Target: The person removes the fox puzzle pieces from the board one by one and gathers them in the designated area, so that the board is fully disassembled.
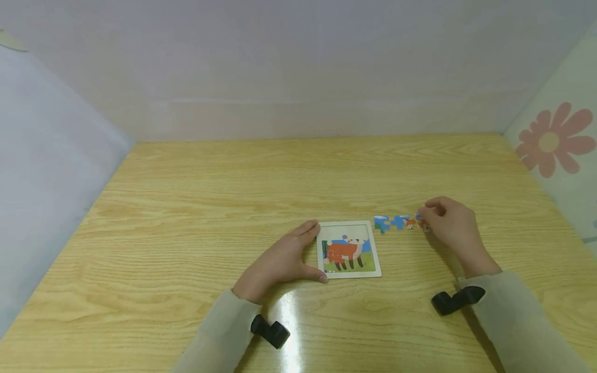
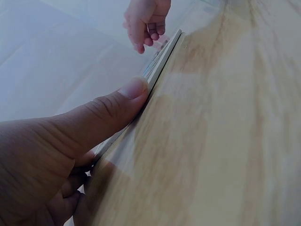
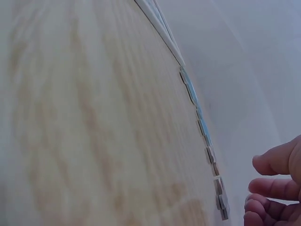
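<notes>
Left hand (image 1: 288, 259) grips puzzle frame (image 1: 352, 275) while right hand (image 1: 454, 223) hovers by loose pieces (image 1: 399, 223)

Thumb and fingers spread wide along its left side, a person's left hand clasps the square white frame, thumb at the near left corner and fingertips at the far left corner. Seen from the left wrist, the thumb presses against the frame's thin edge. The frame lies flat on a wood-grain table (image 1: 186, 197), well apart from the back edge, where a pale wall (image 1: 303, 67) rises. Inside the rim, a red-orange fox (image 1: 342, 253) on blue and green fills the lower part; a pale band shows across the top.

Just beyond the frame's far right corner, the pieces lie in a row, running rightward. The right hand is above the row's far end, its fingers bent, thumb and forefinger slightly apart; the right wrist view shows a gap between fingertips and pieces. A broad stretch of tabletop separates that hand from the frame, with more wood running out to the right wall, where a pink flower (image 1: 552, 141) is pictured. Black devices (image 1: 271, 331) sit at both light sleeves (image 1: 216, 331).
</notes>
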`<state>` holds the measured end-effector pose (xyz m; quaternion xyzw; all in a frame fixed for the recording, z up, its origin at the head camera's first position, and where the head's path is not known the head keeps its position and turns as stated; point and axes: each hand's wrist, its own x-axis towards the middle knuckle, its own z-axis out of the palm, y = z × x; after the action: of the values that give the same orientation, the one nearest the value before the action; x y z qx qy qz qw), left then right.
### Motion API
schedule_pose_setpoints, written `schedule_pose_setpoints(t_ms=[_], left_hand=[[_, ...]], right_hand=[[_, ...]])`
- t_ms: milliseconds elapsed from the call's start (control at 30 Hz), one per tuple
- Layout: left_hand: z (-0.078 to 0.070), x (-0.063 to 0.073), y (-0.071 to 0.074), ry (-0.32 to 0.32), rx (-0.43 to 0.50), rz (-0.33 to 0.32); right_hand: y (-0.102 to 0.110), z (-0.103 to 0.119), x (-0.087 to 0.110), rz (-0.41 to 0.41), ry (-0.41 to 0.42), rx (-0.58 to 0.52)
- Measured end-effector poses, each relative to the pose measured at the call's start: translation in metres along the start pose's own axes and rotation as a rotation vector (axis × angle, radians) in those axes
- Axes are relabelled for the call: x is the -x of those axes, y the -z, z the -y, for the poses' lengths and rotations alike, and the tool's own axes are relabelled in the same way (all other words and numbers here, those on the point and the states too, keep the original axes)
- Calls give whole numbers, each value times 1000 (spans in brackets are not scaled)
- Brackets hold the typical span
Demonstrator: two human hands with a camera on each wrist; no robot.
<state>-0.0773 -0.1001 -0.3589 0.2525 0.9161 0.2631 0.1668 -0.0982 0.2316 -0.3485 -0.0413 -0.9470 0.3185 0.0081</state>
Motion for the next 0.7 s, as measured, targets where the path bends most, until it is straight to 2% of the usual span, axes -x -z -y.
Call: schedule_pose_setpoints(t_ms=[100,267,533,700], left_hand=[[0,0,0,6,3,4],[0,0,0,11,-1,9],[0,0,0,10,1,5],[-1,0,0,15,8,5]], right_hand=[[1,4,1,4,2,-25],[2,11,3,65,-16,-74],[-1,20,7,130,47,-89],[-3,29,10,152,56,-119]])
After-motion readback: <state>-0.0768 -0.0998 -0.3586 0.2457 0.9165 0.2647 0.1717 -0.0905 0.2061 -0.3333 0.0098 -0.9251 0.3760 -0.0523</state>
